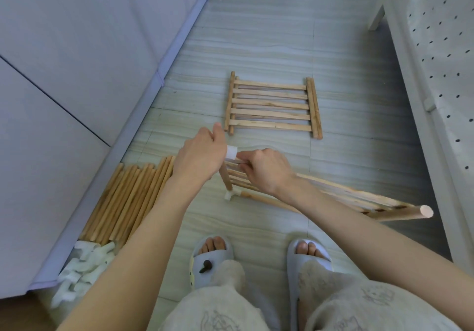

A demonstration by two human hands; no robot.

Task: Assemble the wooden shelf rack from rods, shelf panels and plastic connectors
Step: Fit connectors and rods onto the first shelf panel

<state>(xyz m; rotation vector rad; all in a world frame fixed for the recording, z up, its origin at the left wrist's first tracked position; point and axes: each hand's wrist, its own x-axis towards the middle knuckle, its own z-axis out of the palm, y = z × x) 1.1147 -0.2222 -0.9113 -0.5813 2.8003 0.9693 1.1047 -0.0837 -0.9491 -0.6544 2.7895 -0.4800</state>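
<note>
On the floor by your feet: a small start of the rack [256, 189], only a corner built so far.
Left hand [200, 156]: it is curled around a white connector [231, 151] at the top of a short upright rod [227, 179].
Right hand [266, 171]: your fingers pinch the slats of the tilted panel [359, 197] next to that connector.
Step now: you look to be joining the top connector to the upright rod and the panel.
Done: one rod stands up from a second connector [232, 194] on the floor, and a long rod [261, 199] goes off from it under your right arm.
Left to do: nearly all of it. The other corners and the other shelves are not built yet.
Panels: two seen. One in your hand, one spare panel [272, 106] lying flat further away, well apart from you.
Loose rods: a big pile [128, 199] by the cabinet [77, 74] on your left. Too many lie packed together to count well.
Loose connectors: a white heap [82, 269] at the near end of the rod pile. It is blurry, so no sure count.
Connectors in use: two.
</note>
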